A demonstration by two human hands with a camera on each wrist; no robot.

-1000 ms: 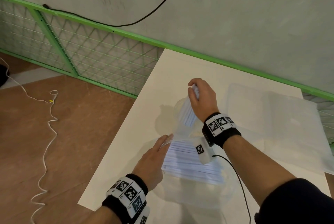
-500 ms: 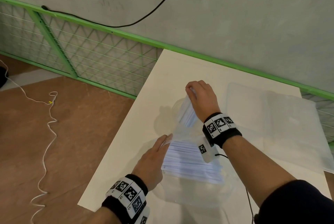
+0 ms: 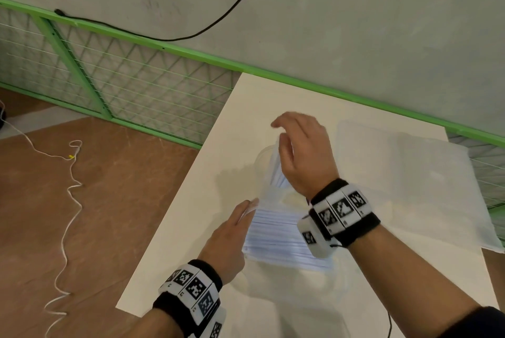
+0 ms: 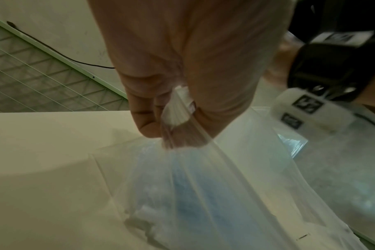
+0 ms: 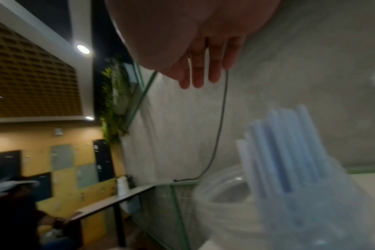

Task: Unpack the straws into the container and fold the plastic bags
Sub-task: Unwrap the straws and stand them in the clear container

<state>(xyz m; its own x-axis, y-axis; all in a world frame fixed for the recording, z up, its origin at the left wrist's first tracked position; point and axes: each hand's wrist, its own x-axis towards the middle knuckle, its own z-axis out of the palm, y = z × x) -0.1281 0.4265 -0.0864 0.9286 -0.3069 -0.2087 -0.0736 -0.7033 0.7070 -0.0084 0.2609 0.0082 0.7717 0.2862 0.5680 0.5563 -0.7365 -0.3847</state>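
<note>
Pinching the clear plastic bag of pale blue straws, the left hand rested on the white counter.
Right hand hovered, fingers loosely spread, over straws standing in the clear round container.

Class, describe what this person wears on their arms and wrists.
Each bare hand, left hand and right hand, has a black wristband carrying white blocks printed with black square markers. A thin black cable runs beside the right forearm. A dark sleeve covers the right upper arm.
</note>
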